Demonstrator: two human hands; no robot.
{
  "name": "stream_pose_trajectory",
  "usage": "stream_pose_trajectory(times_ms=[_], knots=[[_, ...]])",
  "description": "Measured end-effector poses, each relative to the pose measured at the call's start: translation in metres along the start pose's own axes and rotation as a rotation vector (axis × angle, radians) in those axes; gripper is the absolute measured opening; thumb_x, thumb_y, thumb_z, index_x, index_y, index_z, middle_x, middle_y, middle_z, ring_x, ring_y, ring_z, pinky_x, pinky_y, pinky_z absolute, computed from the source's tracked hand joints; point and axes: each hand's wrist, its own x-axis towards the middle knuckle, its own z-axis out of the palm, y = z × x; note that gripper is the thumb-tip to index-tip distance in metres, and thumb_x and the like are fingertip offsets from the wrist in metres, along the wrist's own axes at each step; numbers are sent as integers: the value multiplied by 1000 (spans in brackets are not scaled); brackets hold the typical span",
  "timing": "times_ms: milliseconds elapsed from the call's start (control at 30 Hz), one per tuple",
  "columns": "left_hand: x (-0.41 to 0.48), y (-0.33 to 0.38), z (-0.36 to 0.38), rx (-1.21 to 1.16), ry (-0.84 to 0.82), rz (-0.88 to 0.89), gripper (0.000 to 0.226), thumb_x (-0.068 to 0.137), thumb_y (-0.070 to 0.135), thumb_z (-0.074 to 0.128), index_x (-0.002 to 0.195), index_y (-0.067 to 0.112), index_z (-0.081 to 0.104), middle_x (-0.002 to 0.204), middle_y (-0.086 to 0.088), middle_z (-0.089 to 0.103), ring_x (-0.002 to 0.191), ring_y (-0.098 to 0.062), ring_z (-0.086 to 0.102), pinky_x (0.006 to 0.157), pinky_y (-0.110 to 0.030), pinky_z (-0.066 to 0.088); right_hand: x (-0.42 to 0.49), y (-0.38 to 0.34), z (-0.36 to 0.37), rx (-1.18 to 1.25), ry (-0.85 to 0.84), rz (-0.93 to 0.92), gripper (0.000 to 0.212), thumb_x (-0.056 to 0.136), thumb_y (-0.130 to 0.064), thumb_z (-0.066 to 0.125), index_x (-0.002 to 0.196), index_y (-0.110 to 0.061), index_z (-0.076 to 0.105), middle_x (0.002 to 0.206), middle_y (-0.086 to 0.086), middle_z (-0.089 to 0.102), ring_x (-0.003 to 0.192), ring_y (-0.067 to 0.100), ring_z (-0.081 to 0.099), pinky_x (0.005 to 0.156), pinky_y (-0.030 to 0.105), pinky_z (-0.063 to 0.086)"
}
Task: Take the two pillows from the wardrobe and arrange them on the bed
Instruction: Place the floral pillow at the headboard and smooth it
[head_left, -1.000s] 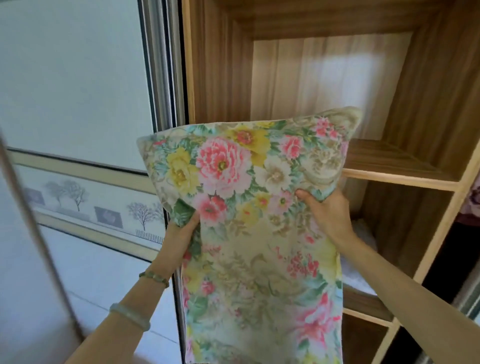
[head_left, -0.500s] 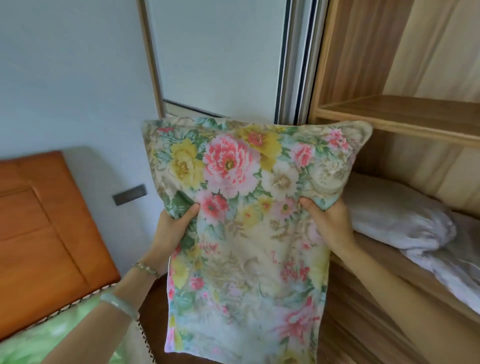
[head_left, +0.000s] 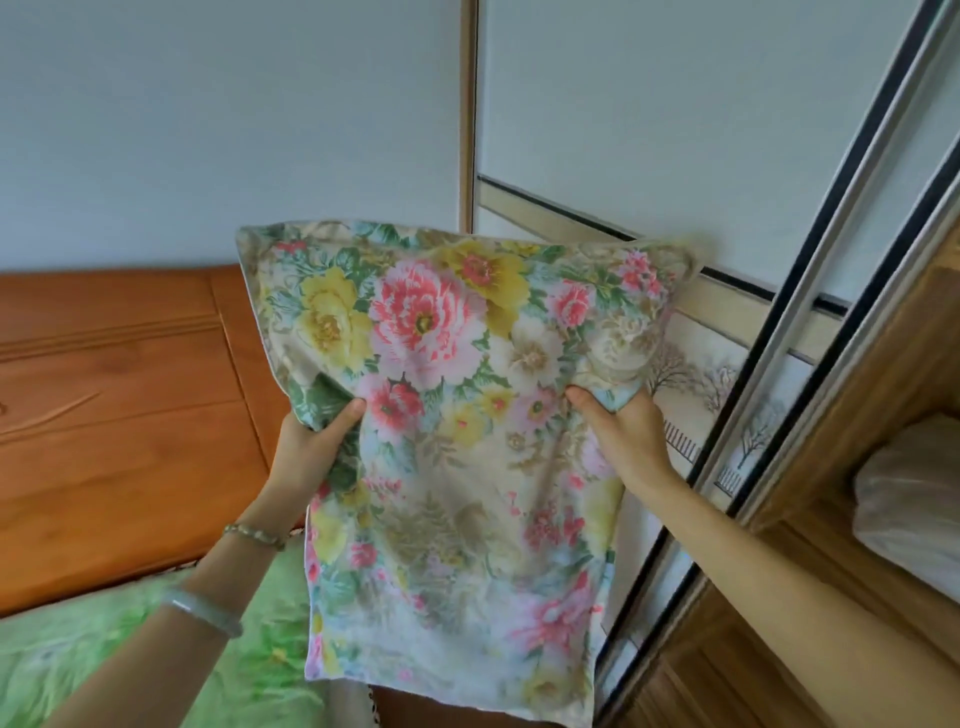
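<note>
A floral pillow (head_left: 457, 415) with pink and yellow flowers hangs upright in front of me, held up in the air. My left hand (head_left: 306, 452) grips its left edge, thumb on the front. My right hand (head_left: 623, 441) grips its right edge the same way. The bed (head_left: 104, 654) with a green cover lies at the lower left, below the pillow. In the open wardrobe (head_left: 857, 597) at the right, a pale bundle of bedding (head_left: 914, 504) lies on a shelf; I cannot tell whether it is a pillow.
An orange wooden headboard (head_left: 114, 415) stands behind the bed at the left. The wardrobe's sliding door (head_left: 675, 156), white with a band of tree pictures, is behind the pillow. A plain wall fills the upper left.
The view has swung left, from the wardrobe toward the bed. The pillow, held by both hands as before, now hangs in front of the sliding door, with more headboard and green cover in view.
</note>
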Motion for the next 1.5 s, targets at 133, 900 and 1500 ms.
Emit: stream_pose_trajectory(times_ms=[133,900,1500], knots=[[8,-11,-28,18,80,-42,18,89,19,68,74,19,59,56,18,65,54,4,62,51,-11,47,29,2,44,16,-95,-6,12,81,-25,74,90,-24,66,85,-13,67,76,-12,61,68,4,44],[-18,-44,-125,99,1142,-254,30,68,48,76,93,32,67,81,15,74,76,-6,71,62,-18,54,152,1,400,347,-1085,-222,64,80,-43,71,137,-22,50,130,-9,58,118,10,54,99,30,45],[-71,-114,-174,7,1643,-350,42,62,55,78,98,37,67,85,19,74,78,-2,71,59,-15,54,46,-45,599,607,-1692,-363,41,87,-14,67,118,-40,60,121,-21,58,108,-11,56,89,10,47]])
